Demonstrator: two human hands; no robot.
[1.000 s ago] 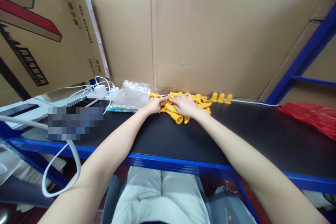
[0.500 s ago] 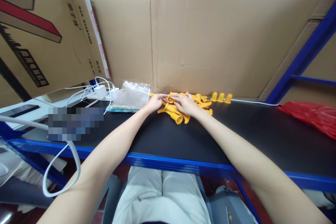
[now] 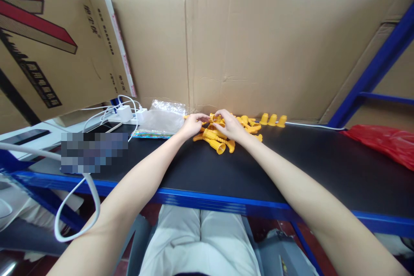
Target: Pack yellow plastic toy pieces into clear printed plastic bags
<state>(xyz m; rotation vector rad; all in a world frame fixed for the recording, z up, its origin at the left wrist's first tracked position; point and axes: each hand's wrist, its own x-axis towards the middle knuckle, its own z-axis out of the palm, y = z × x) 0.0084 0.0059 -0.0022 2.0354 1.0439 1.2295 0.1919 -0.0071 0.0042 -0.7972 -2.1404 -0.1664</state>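
Note:
A pile of yellow plastic pieces lies on the black shelf top; several have a hollow cup-shaped end and a ribbed or curved stem. Between my hands a yellow cup-ended piece has its opening turned towards me. My left hand reaches it from the left, its fingertips closed at the piece's edge. Thumb and forefinger of my right hand curl around its right side. Fingers partly hide this piece and the pile beneath. Three small yellow cups stand in a row to the right, open end down.
A clear plastic bag lies left of the pile. White chargers and looping cables are farther left, beside a pixelated patch. A red plastic bag is at the right. Cardboard walls the back; a blue rail edges the front.
The cup-ended piece has shifted slightly right and back. My right hand has lifted a little, its thumb and forefinger now wider around the piece. My left hand has barely moved.

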